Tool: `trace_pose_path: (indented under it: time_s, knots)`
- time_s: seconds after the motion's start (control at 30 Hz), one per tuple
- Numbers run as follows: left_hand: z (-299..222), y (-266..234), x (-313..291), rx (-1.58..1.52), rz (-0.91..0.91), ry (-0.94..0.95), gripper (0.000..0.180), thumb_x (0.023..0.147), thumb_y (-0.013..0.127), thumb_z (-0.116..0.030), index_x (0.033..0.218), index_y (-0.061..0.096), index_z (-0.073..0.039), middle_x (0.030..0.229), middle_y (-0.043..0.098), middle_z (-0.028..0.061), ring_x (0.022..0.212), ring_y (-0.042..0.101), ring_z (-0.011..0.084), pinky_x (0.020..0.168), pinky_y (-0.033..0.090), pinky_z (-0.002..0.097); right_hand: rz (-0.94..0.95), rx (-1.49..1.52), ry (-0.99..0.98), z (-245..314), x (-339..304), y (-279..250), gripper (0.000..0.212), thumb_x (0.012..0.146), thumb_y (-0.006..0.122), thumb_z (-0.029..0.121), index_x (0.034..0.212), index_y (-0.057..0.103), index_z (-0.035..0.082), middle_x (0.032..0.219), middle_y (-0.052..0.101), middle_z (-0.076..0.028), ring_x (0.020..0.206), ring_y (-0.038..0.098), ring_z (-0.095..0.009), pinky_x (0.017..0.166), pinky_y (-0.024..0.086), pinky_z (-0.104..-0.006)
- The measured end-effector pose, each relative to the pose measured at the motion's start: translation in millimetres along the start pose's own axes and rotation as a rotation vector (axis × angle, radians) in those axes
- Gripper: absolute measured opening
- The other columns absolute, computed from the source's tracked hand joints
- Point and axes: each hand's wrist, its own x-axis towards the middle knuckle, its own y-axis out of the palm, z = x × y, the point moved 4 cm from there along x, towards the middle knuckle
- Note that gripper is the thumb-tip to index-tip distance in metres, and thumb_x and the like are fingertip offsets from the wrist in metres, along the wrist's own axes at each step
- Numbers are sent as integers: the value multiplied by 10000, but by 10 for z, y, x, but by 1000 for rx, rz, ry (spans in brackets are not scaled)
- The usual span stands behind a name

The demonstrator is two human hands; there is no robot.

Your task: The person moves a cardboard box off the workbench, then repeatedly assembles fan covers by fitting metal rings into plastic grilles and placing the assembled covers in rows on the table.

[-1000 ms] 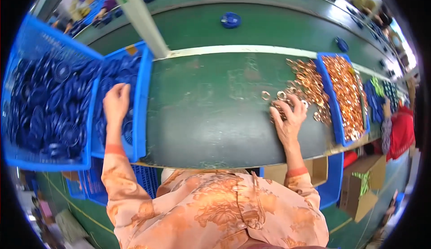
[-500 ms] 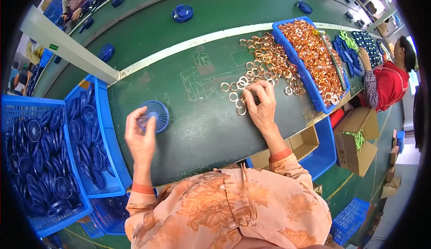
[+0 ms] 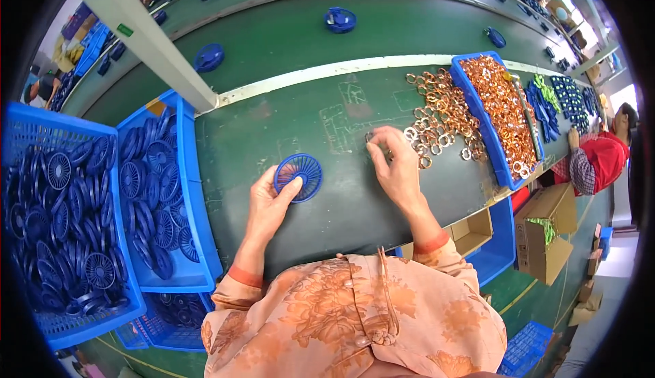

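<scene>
My left hand point(image 3: 270, 202) grips a round blue plastic disc with radial ribs point(image 3: 299, 177) by its lower edge, holding it just above the dark green bench point(image 3: 327, 194). My right hand point(image 3: 393, 165) pinches a small copper-coloured ring point(image 3: 370, 136) between thumb and fingers, a short way right of the disc. A loose pile of the same copper rings point(image 3: 435, 115) lies on the bench just beyond my right hand.
Two blue crates of ribbed discs point(image 3: 158, 194) point(image 3: 54, 228) stand at my left. A long blue tray of copper rings point(image 3: 499, 108) lies at the right. Beyond is a green conveyor point(image 3: 286, 37) carrying blue parts. Another person in red point(image 3: 600, 160) works at the far right, with cardboard boxes point(image 3: 549, 231) below.
My left hand took a disc from the crate and carried it to the bench centre. My right hand left the ring pile holding one ring and moved toward the disc.
</scene>
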Motion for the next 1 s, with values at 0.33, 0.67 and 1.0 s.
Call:
trace_pose_path:
  time_s: [0.33,0.67,1.0]
  knots:
    - [144,-239,-245,-295,-84,-55,164,1005,587,-159,1120,593,-41,1052,670,75,927,684,170,820,589,323,335,1273,633,449,-516,573,147,1024,564,137,1135,600,47,1088,673,-85,841,629,-72,733,535,-203]
    - [62,-265,-403,-516,-95,-126,229,1025,528,-205,1147,594,-23,1064,652,86,950,672,165,837,598,356,415,856,516,570,-546,634,241,984,612,72,1220,629,27,1079,700,-69,807,669,-89,706,571,-224]
    - [173,-219,-322,-564,-93,-146,189,991,515,-142,1127,556,-19,1088,645,119,980,680,204,858,605,395,461,952,588,765,-555,576,272,961,615,2,1233,601,2,1067,653,-58,935,689,-144,814,580,-257]
